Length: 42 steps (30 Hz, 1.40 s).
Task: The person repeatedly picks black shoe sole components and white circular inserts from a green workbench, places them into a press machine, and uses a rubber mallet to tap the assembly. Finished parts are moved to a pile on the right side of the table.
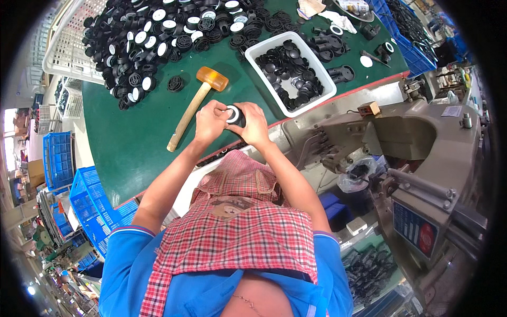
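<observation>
Both of my hands are together over the green tabletop near its front edge, at a small black round plastic part with a white ring (233,113). My right hand (253,124) is closed round the part's right side. My left hand (210,122) pinches at its white face from the left; whether a smaller piece sits between those fingertips is hidden. Just beyond my left hand lies a mallet (191,108) with an amber head and a wooden handle. A white bin (323,94) of black discs stands to the right of my hands.
A big heap of black round parts, many white-faced (158,42), covers the table's far left. One loose black part (175,83) lies near the mallet. Black pieces (340,74) lie right of the bin. A grey machine (449,153) stands at right, blue crates (90,206) at left.
</observation>
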Each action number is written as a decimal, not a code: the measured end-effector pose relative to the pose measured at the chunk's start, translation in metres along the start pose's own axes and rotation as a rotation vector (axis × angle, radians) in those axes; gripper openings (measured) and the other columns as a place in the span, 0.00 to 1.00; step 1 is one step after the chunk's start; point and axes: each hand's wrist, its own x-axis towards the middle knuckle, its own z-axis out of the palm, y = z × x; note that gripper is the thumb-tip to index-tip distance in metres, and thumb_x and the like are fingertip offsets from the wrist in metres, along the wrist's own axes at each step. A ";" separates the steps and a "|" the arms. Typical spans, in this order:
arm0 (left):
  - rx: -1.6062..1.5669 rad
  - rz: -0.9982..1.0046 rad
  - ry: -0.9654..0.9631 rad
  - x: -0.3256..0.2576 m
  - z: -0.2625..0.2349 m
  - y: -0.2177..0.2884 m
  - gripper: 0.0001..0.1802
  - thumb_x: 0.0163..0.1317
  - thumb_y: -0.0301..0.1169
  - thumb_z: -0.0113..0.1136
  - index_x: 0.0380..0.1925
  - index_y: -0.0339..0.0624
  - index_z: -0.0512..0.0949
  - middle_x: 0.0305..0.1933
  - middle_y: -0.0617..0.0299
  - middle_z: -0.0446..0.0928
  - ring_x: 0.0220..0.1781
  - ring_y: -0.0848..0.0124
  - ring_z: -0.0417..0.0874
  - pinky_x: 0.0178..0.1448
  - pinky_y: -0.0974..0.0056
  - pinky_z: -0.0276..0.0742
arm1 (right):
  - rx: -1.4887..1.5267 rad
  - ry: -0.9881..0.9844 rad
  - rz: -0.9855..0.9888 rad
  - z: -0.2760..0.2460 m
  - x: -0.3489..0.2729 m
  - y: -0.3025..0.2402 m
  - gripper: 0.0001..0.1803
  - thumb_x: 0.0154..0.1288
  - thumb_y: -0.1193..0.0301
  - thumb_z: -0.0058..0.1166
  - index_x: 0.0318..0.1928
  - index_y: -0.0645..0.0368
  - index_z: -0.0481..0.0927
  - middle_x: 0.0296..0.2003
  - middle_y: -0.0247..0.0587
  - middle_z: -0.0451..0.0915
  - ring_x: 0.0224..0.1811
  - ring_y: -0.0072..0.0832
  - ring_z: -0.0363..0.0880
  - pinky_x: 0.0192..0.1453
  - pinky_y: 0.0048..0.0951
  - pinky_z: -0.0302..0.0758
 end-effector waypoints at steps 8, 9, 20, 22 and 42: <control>0.385 0.197 -0.093 0.017 -0.008 0.009 0.12 0.53 0.33 0.67 0.31 0.38 0.75 0.25 0.54 0.80 0.30 0.57 0.83 0.39 0.55 0.77 | -0.029 0.007 -0.024 -0.001 0.000 0.001 0.34 0.40 0.61 0.74 0.50 0.59 0.77 0.46 0.47 0.79 0.54 0.46 0.74 0.60 0.44 0.67; 0.396 0.213 -0.111 0.020 -0.010 0.009 0.12 0.53 0.33 0.67 0.31 0.39 0.75 0.25 0.53 0.80 0.32 0.56 0.83 0.40 0.54 0.77 | -0.027 0.003 -0.029 0.000 0.001 0.002 0.34 0.40 0.61 0.74 0.49 0.59 0.77 0.46 0.47 0.79 0.54 0.46 0.74 0.60 0.44 0.67; 0.618 0.443 -0.149 0.024 -0.017 0.014 0.24 0.59 0.44 0.64 0.47 0.42 0.70 0.30 0.49 0.80 0.36 0.47 0.82 0.41 0.48 0.74 | -0.027 0.009 -0.033 0.002 0.001 0.002 0.33 0.40 0.61 0.74 0.49 0.58 0.76 0.46 0.46 0.78 0.54 0.46 0.73 0.61 0.44 0.67; 0.626 0.585 0.057 0.022 -0.024 0.021 0.25 0.59 0.44 0.63 0.51 0.42 0.70 0.33 0.47 0.80 0.37 0.48 0.82 0.42 0.48 0.75 | -0.022 -0.009 -0.010 -0.001 0.000 0.004 0.34 0.41 0.59 0.73 0.50 0.57 0.76 0.47 0.46 0.78 0.54 0.46 0.73 0.61 0.44 0.66; 0.386 0.259 -0.097 -0.037 -0.056 0.007 0.17 0.72 0.41 0.47 0.40 0.34 0.68 0.26 0.38 0.77 0.29 0.38 0.79 0.31 0.41 0.71 | -0.066 -0.015 -0.070 0.000 0.007 -0.002 0.34 0.43 0.61 0.73 0.51 0.58 0.76 0.47 0.46 0.78 0.55 0.47 0.72 0.60 0.44 0.66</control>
